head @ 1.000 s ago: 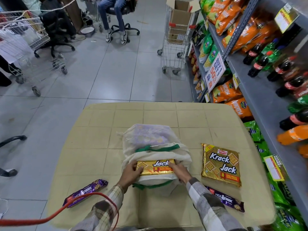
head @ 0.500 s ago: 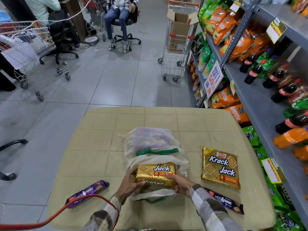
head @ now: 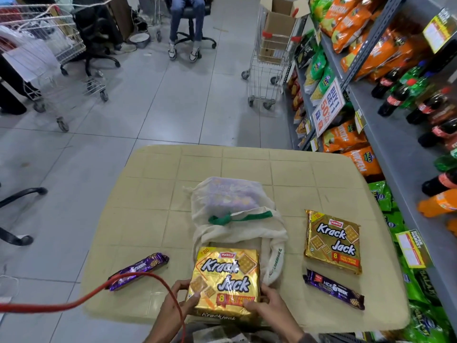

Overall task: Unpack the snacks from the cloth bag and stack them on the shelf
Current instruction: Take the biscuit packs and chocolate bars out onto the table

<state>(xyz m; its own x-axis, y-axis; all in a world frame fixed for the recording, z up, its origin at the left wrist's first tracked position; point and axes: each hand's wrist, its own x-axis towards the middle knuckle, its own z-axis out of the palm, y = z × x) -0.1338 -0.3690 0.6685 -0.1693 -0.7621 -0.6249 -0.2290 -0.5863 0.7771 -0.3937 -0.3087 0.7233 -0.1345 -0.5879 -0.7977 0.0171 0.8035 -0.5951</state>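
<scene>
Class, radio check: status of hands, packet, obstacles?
Left hand and right hand gripping Krack Jack packet. Cloth bag behind. Red cable crossing left.

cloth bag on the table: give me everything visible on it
The cloth bag is off-white, thin, semi-sheer fabric with a green band at its mouth and printed handles trailing toward the near right. It lies slumped on its side mid-table, mouth toward the person. Its far end bulges; purplish packs show faintly through the cloth. The held Krack Jack pack overlaps its near edge.
</scene>
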